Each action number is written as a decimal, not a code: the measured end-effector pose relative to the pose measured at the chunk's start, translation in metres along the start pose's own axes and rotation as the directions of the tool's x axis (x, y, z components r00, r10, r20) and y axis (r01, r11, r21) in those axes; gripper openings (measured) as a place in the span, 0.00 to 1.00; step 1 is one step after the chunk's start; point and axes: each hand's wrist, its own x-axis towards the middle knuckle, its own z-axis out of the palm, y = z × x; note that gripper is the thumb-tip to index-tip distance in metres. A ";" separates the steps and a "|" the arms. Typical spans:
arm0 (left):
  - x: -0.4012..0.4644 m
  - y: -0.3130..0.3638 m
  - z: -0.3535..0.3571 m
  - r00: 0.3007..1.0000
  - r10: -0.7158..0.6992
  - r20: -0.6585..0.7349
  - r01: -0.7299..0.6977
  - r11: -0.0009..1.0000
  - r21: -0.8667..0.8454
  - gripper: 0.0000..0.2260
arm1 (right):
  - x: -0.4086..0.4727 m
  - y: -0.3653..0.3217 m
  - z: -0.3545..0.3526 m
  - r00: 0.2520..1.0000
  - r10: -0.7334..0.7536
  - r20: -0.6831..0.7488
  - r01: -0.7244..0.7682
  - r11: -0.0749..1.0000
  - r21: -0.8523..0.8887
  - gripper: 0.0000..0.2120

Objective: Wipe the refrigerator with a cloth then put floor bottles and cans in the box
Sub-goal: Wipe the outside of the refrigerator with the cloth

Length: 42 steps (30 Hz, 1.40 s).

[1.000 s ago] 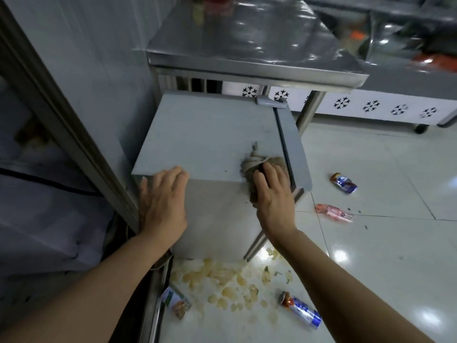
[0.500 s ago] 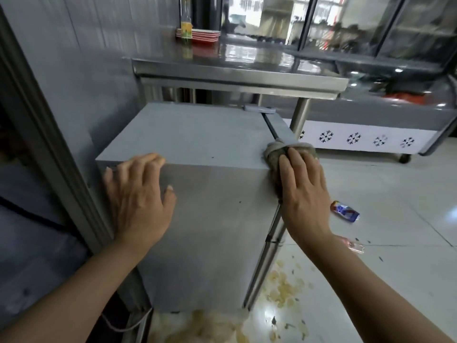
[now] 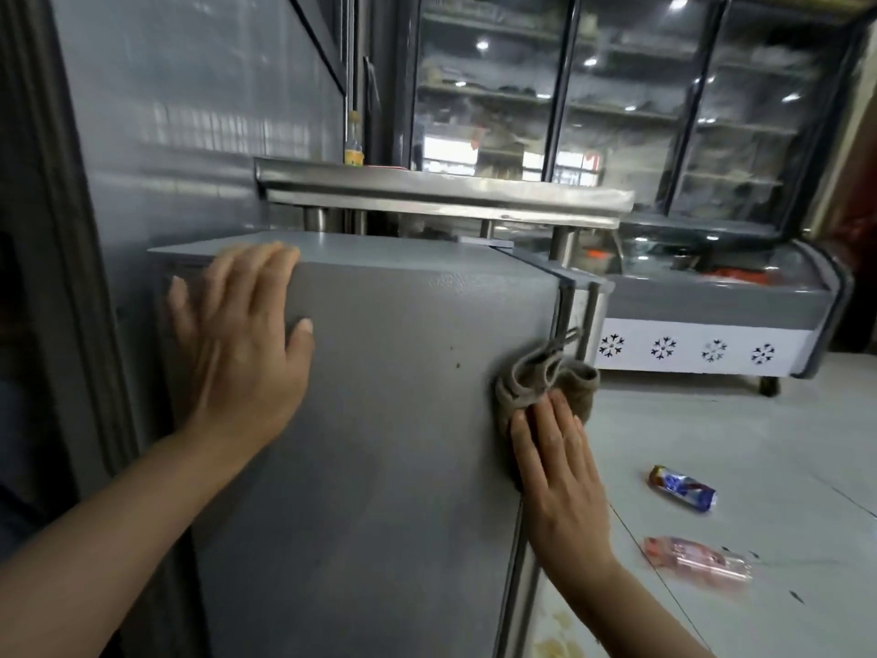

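A small grey refrigerator (image 3: 389,420) fills the middle of the view, its side facing me. My left hand (image 3: 237,339) rests flat against its upper left corner, fingers straight and reaching the top edge. With straight fingers, my right hand (image 3: 555,472) presses a bunched grey-brown cloth (image 3: 536,387) against the refrigerator's right edge, near the door seam. On the white floor to the right lie a blue and red can (image 3: 683,487) and a pink plastic bottle (image 3: 697,558), both on their sides. No box is in view.
A steel table (image 3: 441,190) stands just behind the refrigerator. A chest freezer (image 3: 702,325) with snowflake marks sits at the right, and glass-door coolers (image 3: 617,97) line the back. A metal wall (image 3: 166,135) closes the left. Yellowish spilled scraps (image 3: 560,643) lie on the floor at the refrigerator's foot.
My right hand has slid the cloth from the refrigerator's top corner down its right edge. My view has dropped lower, so the side now faces me. My left hand stays at the upper left corner.
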 end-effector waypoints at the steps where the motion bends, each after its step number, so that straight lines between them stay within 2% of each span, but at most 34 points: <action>1: -0.004 -0.003 0.000 1.000 0.027 0.010 -0.027 1.000 0.014 0.28 | -0.009 -0.003 0.002 1.000 -0.005 0.029 0.005 1.000 -0.005 0.23; 4: -0.025 -0.012 -0.003 0.997 0.054 0.047 -0.056 0.997 0.061 0.37 | 0.001 -0.007 -0.002 0.999 0.039 0.013 -0.039 0.997 0.060 0.25; 7: -0.042 -0.028 -0.005 0.996 0.012 0.089 -0.023 0.992 0.123 0.42 | 0.051 -0.011 -0.008 0.988 0.141 -0.069 -0.129 0.980 0.152 0.33; 12: -0.046 -0.041 -0.002 0.991 -0.004 0.133 -0.017 0.988 0.155 0.43 | 0.098 -0.014 0.000 0.981 0.156 -0.117 -0.147 0.986 0.085 0.38; 14: -0.047 -0.038 -0.001 0.991 -0.019 0.136 0.000 0.990 0.138 0.42 | 0.076 -0.023 0.008 0.996 0.058 -0.071 -0.053 0.996 0.070 0.37; 15: -0.048 -0.036 -0.002 0.990 -0.027 0.141 0.008 0.991 0.132 0.42 | 0.060 -0.027 0.012 0.999 -0.039 -0.013 0.040 0.997 0.060 0.37; 17: -0.048 -0.034 -0.004 0.988 -0.032 0.154 0.013 0.993 0.121 0.42 | 0.027 -0.034 0.017 0.954 -0.274 0.121 0.272 0.962 0.032 0.36; 19: -0.048 -0.035 -0.009 0.984 -0.029 0.175 0.008 0.993 0.119 0.43 | 0.014 -0.033 0.016 0.900 -0.401 0.168 0.400 0.916 0.047 0.33; 21: -0.051 -0.041 -0.013 0.979 -0.034 0.200 0.007 0.991 0.137 0.44 | 0.031 -0.035 0.011 0.911 -0.396 0.115 0.389 0.917 0.085 0.29; 23: -0.060 -0.049 -0.014 0.971 -0.072 0.227 0.038 0.988 0.149 0.45 | 0.069 -0.044 0.006 0.955 -0.297 -0.002 0.294 0.945 0.143 0.28; 25: -0.067 -0.057 -0.013 0.967 -0.091 0.239 0.055 0.986 0.154 0.45 | 0.110 -0.057 0.006 0.980 -0.187 -0.067 0.194 0.973 0.125 0.31; 27: -0.070 -0.062 -0.010 0.968 -0.076 0.238 0.041 0.988 0.150 0.45 | 0.128 -0.071 0.010 0.987 -0.146 -0.073 0.152 0.984 0.089 0.33; 30: -0.070 -0.064 -0.009 0.973 -0.057 0.222 0.033 0.993 0.111 0.45 | 0.102 -0.084 0.022 0.956 -0.291 -0.023 0.292 0.953 0.083 0.31; 33: -0.071 -0.063 -0.014 0.969 -0.049 0.241 0.038 0.998 0.048 0.45 | 0.062 -0.090 0.028 0.850 -0.509 0.134 0.506 0.860 0.059 0.30; 35: -0.070 -0.064 -0.018 0.964 -0.035 0.263 0.031 0.999 0.018 0.45 | 0.058 -0.089 0.027 0.817 -0.557 0.151 0.556 0.829 0.054 0.29; 37: -0.068 -0.067 -0.021 0.961 -0.023 0.274 0.033 0.999 -0.032 0.44 | 0.077 -0.091 0.023 0.859 -0.504 0.083 0.499 0.863 0.074 0.27; 40: -0.069 -0.071 -0.023 0.967 -0.021 0.253 0.046 0.995 -0.092 0.42 | 0.130 -0.105 0.019 0.964 -0.259 -0.056 0.264 0.957 0.117 0.30; 42: -0.072 -0.074 -0.021 0.970 -0.025 0.242 0.056 0.990 -0.126 0.43 | 0.147 -0.119 0.020 0.975 -0.213 -0.056 0.218 0.970 0.105 0.31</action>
